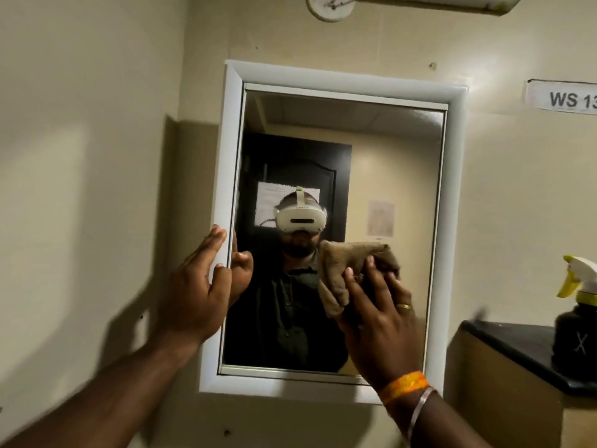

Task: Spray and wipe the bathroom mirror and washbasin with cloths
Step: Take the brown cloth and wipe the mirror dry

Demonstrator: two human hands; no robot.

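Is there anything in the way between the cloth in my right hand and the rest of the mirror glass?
Nothing visible. The right hand presses the cloth on the mirror; the left hand rests on the frame.

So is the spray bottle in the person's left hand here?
No. The spray bottle stands on the dark counter at right, while the left hand rests on the mirror frame.

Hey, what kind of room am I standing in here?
Probably a small bathroom or washroom being cleaned. A white-framed mirror hangs on the plain wall, a spray bottle stands on a dark ledge, and the right hand presses a brown cloth to the glass.
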